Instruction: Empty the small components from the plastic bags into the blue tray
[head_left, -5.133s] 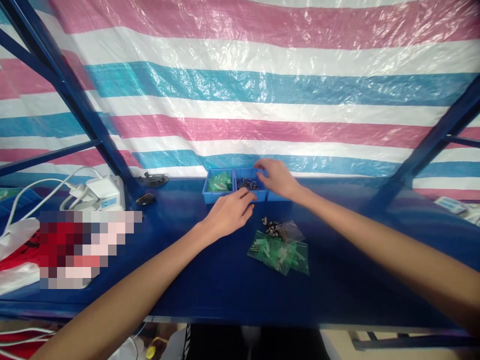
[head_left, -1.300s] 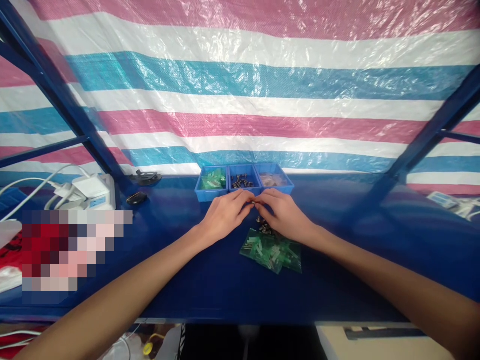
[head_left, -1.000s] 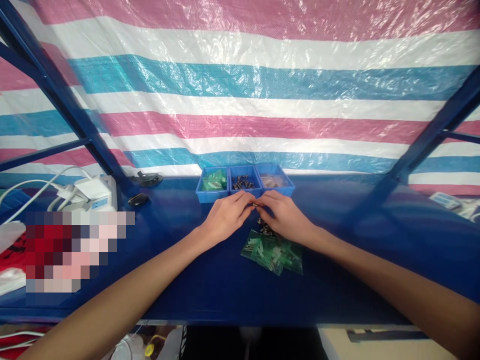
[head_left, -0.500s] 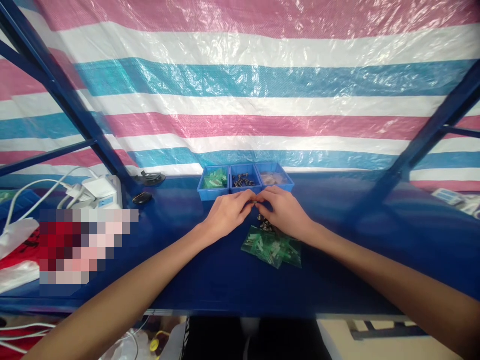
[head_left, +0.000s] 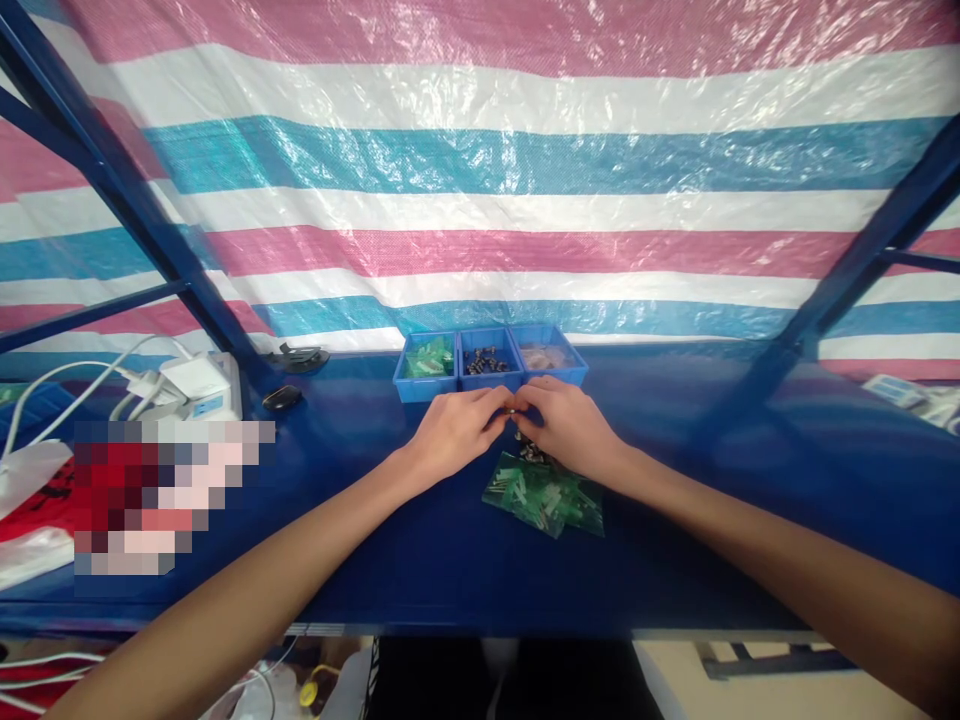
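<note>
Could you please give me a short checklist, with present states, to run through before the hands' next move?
1. Small part held between left hand and right hand: ok.
2. Small part's exact shape and fit: cannot tell, too small and partly covered.
3. Loose metallic pile fully in sight: not ok, the right hand partly covers it.
4. Green packets nearer the person than the pile: ok.
5. Three blue bins side by side beyond the hands: ok.

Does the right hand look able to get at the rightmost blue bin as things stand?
Probably yes: the right hand is just in front of the rightmost blue bin, whose top is open, though its fingertips seem busy pinching a small part.
</note>
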